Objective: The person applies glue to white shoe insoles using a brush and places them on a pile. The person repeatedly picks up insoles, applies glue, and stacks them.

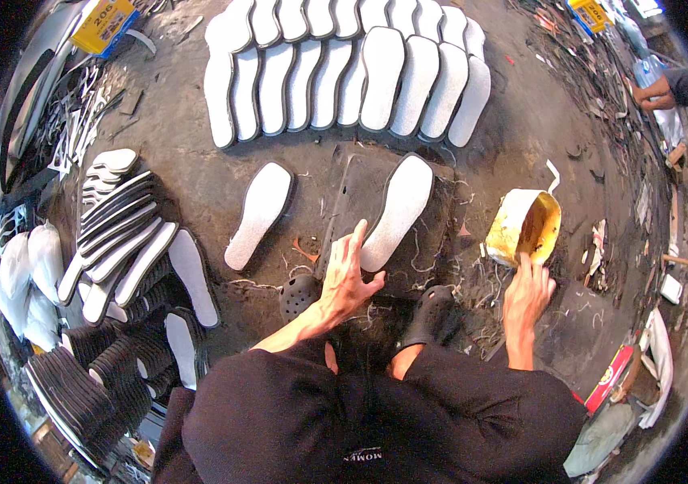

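My left hand (348, 278) is open, thumb and forefinger apart beside the heel end of a white-topped shoe sole (399, 211). That sole lies slanted on a dark flat board (352, 194). A second white sole (261, 211) rests on the ground to its left. At the right, my right hand (529, 297) reaches to the mouth of a tipped white container (513, 211), yellow and stained inside. Its fingers are drawn together at the near rim; whatever they grip is hidden.
Two rows of white soles (279, 89) lie overlapped at the far side. Stacks of dark-edged soles (118, 234) stand at the left, by clear plastic bags (29, 282). Scraps litter both sides. Another person's hand (655, 95) shows at far right.
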The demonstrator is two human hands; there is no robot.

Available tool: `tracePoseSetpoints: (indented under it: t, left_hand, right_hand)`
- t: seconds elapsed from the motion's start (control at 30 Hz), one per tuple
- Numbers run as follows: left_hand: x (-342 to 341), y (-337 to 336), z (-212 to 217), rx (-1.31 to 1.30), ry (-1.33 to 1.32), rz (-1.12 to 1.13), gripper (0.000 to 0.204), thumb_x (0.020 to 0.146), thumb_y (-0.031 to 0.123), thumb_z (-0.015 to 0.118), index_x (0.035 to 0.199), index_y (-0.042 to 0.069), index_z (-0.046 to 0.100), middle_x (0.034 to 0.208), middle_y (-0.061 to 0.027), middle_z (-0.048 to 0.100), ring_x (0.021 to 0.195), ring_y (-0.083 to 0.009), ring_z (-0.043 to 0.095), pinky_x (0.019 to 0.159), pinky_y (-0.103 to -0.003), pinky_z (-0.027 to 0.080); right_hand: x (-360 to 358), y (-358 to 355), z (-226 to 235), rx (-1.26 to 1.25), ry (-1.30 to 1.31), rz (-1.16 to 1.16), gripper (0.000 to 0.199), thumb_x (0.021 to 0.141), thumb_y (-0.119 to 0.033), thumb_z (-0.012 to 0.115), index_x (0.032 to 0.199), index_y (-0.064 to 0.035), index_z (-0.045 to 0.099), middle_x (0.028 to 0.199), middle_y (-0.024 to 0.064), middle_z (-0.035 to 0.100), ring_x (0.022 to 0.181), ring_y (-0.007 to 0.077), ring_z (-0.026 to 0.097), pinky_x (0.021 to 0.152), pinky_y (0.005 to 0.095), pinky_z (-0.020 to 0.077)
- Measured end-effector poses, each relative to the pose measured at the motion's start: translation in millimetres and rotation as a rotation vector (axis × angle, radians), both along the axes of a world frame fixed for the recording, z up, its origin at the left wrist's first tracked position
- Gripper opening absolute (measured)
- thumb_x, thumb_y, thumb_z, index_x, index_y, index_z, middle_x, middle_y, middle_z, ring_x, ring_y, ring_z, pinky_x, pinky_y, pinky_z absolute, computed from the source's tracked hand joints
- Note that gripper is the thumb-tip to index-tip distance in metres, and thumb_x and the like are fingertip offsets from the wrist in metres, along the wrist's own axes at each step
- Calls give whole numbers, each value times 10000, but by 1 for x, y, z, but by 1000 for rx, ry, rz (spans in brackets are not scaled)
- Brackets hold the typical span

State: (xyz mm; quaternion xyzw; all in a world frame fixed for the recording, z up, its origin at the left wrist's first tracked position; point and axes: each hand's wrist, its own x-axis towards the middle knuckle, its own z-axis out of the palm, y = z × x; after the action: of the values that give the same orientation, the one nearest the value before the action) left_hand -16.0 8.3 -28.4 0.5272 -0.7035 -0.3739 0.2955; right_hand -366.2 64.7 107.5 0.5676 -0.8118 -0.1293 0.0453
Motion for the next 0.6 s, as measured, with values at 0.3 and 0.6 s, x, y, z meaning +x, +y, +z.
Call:
tracePoseSetpoints:
  t: [0.3, 0.6]
  left_hand:
    - [-4, 11, -4, 7, -88, 39, 1222, 758, 158, 954, 1758, 24, 264, 1367, -217, 661, 1249, -398, 584, 1149, -516, 480]
    - [-7, 13, -10, 1, 24, 90, 1218, 752, 75, 937, 1756, 4, 252, 1369, -246, 645, 1239, -423, 595, 1120, -509, 493]
  right_hand:
    - [115, -135, -14, -331, -645, 574, 348, 982, -128, 710, 1322, -145, 785, 1243, 78, 812, 1126, 275, 733, 1001, 478, 495]
    - [151, -110, -64, -69, -717, 702, 302, 1011, -122, 641, 1276, -134, 785, 1067, 105, 776, 1072, 305, 702, 972, 470, 500]
